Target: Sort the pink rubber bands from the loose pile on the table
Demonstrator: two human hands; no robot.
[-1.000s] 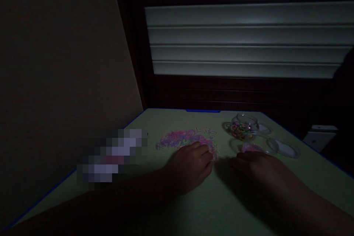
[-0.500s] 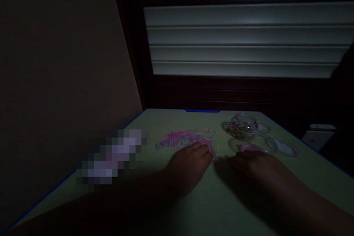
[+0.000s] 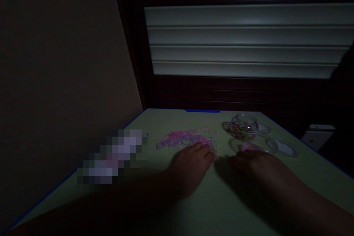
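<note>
A loose heap of pink and purple rubber bands [image 3: 179,138] is spread over the table. My left hand [image 3: 193,167] rests at the heap's near right edge, its fingers curled down among the bands; what they pinch, if anything, is hidden. Further right, my right hand [image 3: 256,164] is closed, thumb and fingers together, palm down. It overlaps the near side of a clear jar [image 3: 261,142] that looks tipped over, with pink bands in it. Whether this hand grips the jar, I cannot tell.
An upright clear jar [image 3: 243,127] of multicoloured bands stands at the back right. Round clear lids [image 3: 286,148] lie beside the jars. A blurred-out pale item [image 3: 116,156] lies at the left of the green table [image 3: 193,210]. A wall borders the left; slatted panels stand behind.
My left hand has shifted very slightly to the right at the edge of the band heap. My right hand and the jars look almost the same.
</note>
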